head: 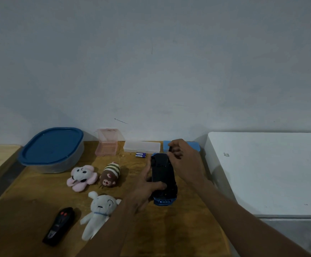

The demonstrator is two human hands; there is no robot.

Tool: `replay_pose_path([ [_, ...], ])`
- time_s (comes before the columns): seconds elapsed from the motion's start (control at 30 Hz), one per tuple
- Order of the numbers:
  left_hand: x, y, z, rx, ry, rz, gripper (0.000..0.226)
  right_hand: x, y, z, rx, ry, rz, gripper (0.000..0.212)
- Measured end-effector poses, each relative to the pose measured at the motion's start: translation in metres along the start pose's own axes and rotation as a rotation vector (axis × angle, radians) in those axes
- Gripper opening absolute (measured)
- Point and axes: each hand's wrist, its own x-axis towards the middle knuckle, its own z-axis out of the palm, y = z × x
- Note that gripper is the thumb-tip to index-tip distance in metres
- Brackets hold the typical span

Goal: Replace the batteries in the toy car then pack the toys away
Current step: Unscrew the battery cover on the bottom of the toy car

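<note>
A blue toy car (163, 175) lies upside down on the wooden table (30, 206), black underside up. My left hand (147, 188) grips its left side, thumb across the underside. My right hand (183, 158) hovers over the car's far end and pinches a small dark piece (170, 149), probably the battery cover. Two blue and white batteries (140, 154) lie side by side just left of the car's far end. A black remote control (59, 226) with red buttons rests at the front left.
Three plush toys lie left of the car: a pink one (81, 177), a brown striped one (111, 174) and a white one (100, 210). At the back stand a blue-lidded tub (52, 149), an open pink box (107, 143), a clear case (141, 146) and a blue case (195, 146). A white appliance (271, 173) borders the right.
</note>
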Motion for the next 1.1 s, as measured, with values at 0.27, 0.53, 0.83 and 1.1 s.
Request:
replay_pose_path([
  [0.27, 0.0000, -0.0013, -0.0026, 0.003, -0.001, 0.000, 0.108, -0.0010, 0.0040, 0.0039, 0.000, 0.008, 0.007, 0.014],
  [0.53, 0.0023, -0.0013, -0.0030, -0.005, -0.004, -0.004, 0.109, 0.0013, 0.0038, 0.0077, -0.101, 0.002, -0.045, 0.035],
  [0.83, 0.0051, -0.0065, -0.0031, 0.002, -0.010, -0.011, 0.107, 0.0025, 0.0030, 0.0079, -0.161, -0.043, -0.039, 0.037],
  [1.1, 0.0088, -0.0085, -0.0062, -0.005, -0.003, -0.022, 0.109, 0.0016, 0.0020, 0.0082, -0.148, -0.032, -0.032, 0.033],
])
